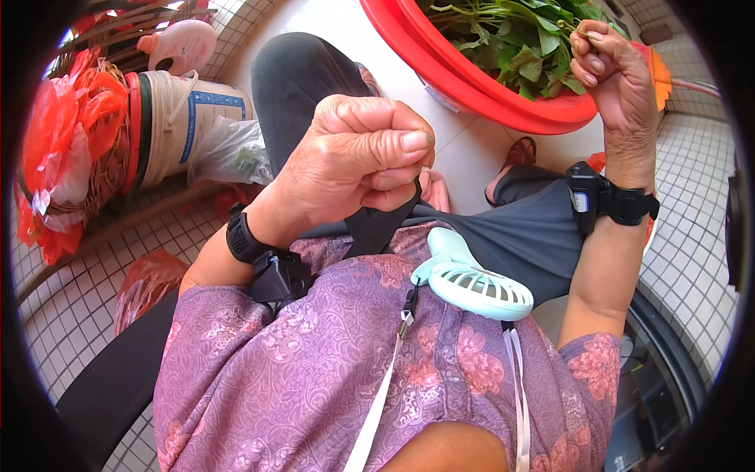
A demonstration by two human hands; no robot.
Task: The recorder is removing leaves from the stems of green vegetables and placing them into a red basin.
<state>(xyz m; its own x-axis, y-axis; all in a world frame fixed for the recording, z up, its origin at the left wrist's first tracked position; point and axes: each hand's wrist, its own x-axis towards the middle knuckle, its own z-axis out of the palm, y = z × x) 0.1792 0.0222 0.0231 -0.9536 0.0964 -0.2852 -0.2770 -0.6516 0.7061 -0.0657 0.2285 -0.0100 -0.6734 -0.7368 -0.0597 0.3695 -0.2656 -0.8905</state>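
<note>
My left hand (371,156) is closed in front of my chest, thumb pressed against the curled index finger; nothing shows between them, though the inside of the fist is hidden. Raised at the upper right, my right hand (613,71) pinches a thin curly green tendril (567,25) between thumb and index finger. It is over the rim of a red plastic basin (407,65), which holds a heap of leafy green stems (525,53). A pale mint handheld fan (481,289) hangs on a white lanyard against my purple patterned shirt.
At the left are a white plastic bucket (177,118), red plastic bags (65,141) on a wicker basket, a clear bag with greens (239,153) and a pinkish-white jug (186,47). A red bag (147,286) lies on the tiles. An orange object (657,76) is beside the basin.
</note>
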